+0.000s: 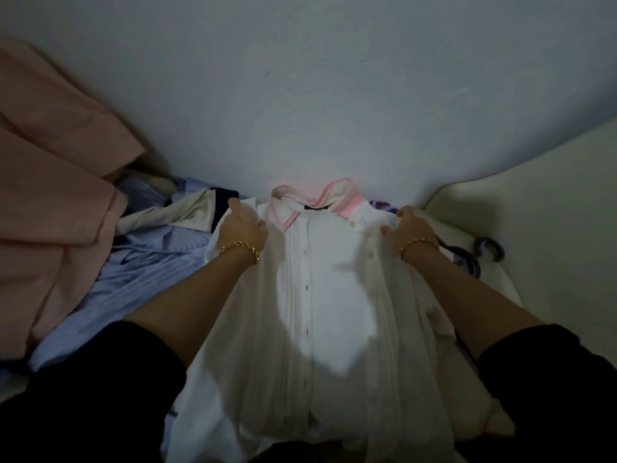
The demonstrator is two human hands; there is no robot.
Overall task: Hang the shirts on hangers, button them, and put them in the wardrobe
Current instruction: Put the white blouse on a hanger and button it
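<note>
Across the bed, below a plain grey wall [300,95], a white button-front shirt [320,295] lies front up, its pink-edged collar [344,202] towards the wall and its hem towards the person. Its front edges meet down the middle, where a row of small buttons shows. A dark strip sits in the neck opening; what it is cannot be told.

The left hand [242,228] is on the shirt's left shoulder with its grip clamped on the cloth, fingers curled over the shoulder edge and thumb pointing towards the wall. The right hand [409,228] has the same grip on the other shoulder, thumb pressed on top of the fabric. Each wrist wears a gold chain bracelet [240,248], and both upper arms are in black sleeves [100,379].

Just left of the white shirt, and partly under it, lies a rumpled blue striped shirt [143,272]. Further left is a heap of pale pink fabric [50,178]. Purple plastic hangers [490,250] lie just beyond the right hand, partly hidden by the arm and the shirt, with one hook curling up beside a white cushion [534,228].
</note>
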